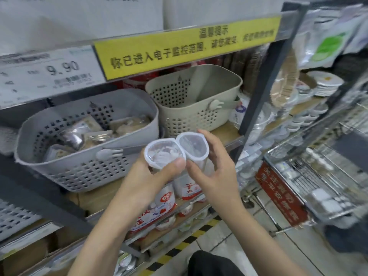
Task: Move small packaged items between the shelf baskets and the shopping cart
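Two small clear plastic cups with sealed film lids are held side by side in front of the shelf. My left hand (151, 176) grips the left cup (163, 152), thumb across its front rim. My right hand (211, 168) grips the right cup (192, 145) from its right side. Behind them on the shelf sits a grey perforated basket (83, 166) holding several flat packets (89, 132). A beige perforated basket (191, 116) stands to its right; I see nothing inside it. The wire shopping cart (318, 176) is at the right, with white packaged items in it.
A yellow notice strip (185, 46) and a price label (49, 74) run along the shelf edge above the baskets. A dark upright post (264, 76) divides the shelving. Stacked plates and bowls (318, 90) fill the shelves to the right. Red-and-white packs (159, 204) sit on the shelf below.
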`<move>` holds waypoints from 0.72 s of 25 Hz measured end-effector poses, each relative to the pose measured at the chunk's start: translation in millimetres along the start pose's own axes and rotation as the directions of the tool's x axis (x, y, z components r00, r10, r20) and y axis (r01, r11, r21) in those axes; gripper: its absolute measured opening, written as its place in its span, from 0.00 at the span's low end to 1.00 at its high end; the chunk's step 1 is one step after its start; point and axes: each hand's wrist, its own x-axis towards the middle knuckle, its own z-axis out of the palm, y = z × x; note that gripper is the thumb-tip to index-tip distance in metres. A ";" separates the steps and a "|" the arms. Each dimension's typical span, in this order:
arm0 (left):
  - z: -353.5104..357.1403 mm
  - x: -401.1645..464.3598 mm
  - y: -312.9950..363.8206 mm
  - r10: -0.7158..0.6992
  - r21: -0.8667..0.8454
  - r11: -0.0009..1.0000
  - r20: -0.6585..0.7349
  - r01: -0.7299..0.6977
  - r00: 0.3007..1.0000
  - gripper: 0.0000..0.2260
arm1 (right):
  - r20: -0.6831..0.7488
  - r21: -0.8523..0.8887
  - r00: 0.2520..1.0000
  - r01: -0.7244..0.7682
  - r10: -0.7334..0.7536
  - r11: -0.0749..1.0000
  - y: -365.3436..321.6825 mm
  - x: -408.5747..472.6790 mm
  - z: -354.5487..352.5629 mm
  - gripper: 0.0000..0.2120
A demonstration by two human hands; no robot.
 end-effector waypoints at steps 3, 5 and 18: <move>17.6 2.0 -12.4 -0.116 0.060 0.992 0.177 0.107 0.977 0.30 | -0.041 -0.013 0.988 -0.148 0.147 0.989 16.5 -24.2 -15.5 0.25; 28.3 3.2 -20.1 -0.172 0.081 0.984 0.246 0.156 0.954 0.31 | -0.046 0.024 0.969 -0.243 0.244 0.970 23.7 -37.5 -23.9 0.24; 110.9 42.8 -60.0 -0.385 -0.300 0.735 0.553 0.608 0.739 0.54 | -0.240 0.256 0.616 -0.705 0.750 0.661 58.1 -85.1 -112.8 0.23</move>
